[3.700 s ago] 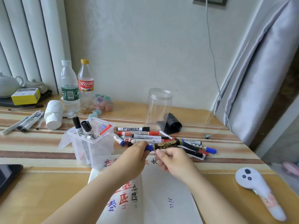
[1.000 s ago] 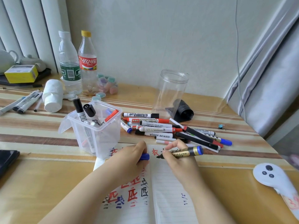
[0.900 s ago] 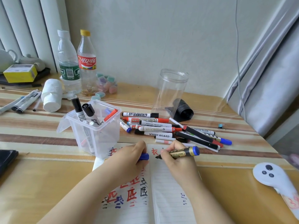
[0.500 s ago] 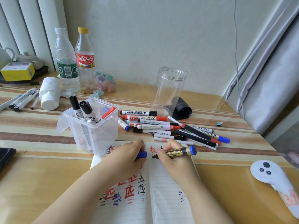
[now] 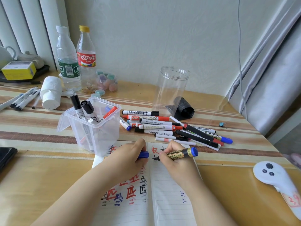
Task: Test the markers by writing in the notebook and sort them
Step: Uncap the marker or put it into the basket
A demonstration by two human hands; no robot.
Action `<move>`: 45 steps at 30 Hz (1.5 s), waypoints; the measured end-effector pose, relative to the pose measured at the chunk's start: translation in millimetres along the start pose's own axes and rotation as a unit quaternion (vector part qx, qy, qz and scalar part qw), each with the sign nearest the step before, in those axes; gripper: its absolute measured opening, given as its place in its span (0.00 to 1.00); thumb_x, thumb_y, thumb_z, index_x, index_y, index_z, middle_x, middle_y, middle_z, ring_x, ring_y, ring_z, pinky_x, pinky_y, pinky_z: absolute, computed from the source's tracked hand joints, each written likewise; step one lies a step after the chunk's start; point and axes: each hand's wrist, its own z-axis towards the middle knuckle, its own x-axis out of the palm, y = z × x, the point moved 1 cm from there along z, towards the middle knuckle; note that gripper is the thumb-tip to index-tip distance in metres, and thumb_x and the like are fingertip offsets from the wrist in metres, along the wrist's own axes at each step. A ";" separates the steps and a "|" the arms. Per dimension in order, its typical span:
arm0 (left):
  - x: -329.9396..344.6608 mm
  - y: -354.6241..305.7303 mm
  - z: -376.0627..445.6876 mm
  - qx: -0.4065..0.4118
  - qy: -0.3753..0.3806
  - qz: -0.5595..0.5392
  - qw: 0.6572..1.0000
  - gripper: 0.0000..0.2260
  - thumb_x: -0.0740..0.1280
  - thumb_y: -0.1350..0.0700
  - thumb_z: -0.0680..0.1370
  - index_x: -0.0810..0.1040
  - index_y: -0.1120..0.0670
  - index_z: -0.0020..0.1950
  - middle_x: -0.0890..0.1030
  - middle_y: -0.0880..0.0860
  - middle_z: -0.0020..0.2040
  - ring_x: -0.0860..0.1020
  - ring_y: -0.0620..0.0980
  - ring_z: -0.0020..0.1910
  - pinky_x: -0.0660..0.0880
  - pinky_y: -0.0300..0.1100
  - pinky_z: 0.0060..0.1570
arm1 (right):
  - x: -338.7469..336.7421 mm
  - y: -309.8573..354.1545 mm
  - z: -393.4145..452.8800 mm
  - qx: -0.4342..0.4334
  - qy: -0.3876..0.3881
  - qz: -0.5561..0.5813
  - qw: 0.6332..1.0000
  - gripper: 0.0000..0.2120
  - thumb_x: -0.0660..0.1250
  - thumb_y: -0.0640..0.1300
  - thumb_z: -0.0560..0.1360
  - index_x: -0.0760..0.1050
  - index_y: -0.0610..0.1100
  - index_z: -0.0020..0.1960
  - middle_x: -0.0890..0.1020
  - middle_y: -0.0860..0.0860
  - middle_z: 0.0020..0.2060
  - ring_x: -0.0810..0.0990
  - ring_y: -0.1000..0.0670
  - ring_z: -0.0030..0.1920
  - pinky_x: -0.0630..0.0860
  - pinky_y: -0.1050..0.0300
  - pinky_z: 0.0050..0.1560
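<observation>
Head view. My right hand grips the marker in a writing hold, tip down on the right page of the notebook, barrel pointing toward 3 o'clock. Dark strokes sit at the tip, just below a red character. My left hand is curled around the blue cap and rests on the left page, holding the book flat.

Untested markers form a pile at 12 to 1 o'clock of the notebook, just past its top edge. The bin with sorted markers stands at 10 o'clock, touching the notebook's top left corner. An empty clear jar stands behind the pile at 12 o'clock.

Risks, as I judge them:
1. The heel of my right hand may drag over wet ink and smear the test mark, which would make the result hard to read.
2. My left wrist is near the bin; a careless reach could tip it and mix the sorted markers with the pile.
3. The cap may go on loosely, so the marker dries out.
4. The new strokes crowd the red character, so I could credit a mark to the wrong marker.
</observation>
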 end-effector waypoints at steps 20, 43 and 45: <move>-0.8 -0.9 -0.1 0.002 0.002 -0.002 1.000 0.06 0.60 0.50 0.78 0.63 0.47 0.52 0.73 0.46 0.46 0.72 0.46 0.44 0.69 0.36 0.41 | -0.3 -5.0 0.3 -0.012 -0.019 0.005 1.000 0.12 0.68 0.38 0.72 0.66 0.39 0.34 0.67 0.55 0.23 0.64 0.57 0.25 0.62 0.67 0.27; -46.1 -18.6 -21.4 0.079 -0.069 -0.220 0.970 0.05 0.60 0.51 0.78 0.73 0.49 0.51 0.77 0.45 0.39 0.76 0.38 0.34 0.69 0.28 0.32 | -28.2 60.7 -0.1 -0.080 -0.042 0.220 0.971 0.12 0.66 0.40 0.72 0.65 0.42 0.35 0.68 0.52 0.19 0.65 0.57 0.22 0.66 0.68 0.28; -49.8 -21.4 -30.8 0.085 -0.065 -0.247 0.963 0.04 0.60 0.52 0.78 0.72 0.50 0.50 0.78 0.46 0.40 0.76 0.37 0.33 0.70 0.28 0.33 | -29.5 67.7 -4.1 -0.089 -0.034 0.233 0.968 0.10 0.64 0.43 0.69 0.65 0.42 0.34 0.67 0.53 0.19 0.65 0.57 0.22 0.65 0.68 0.27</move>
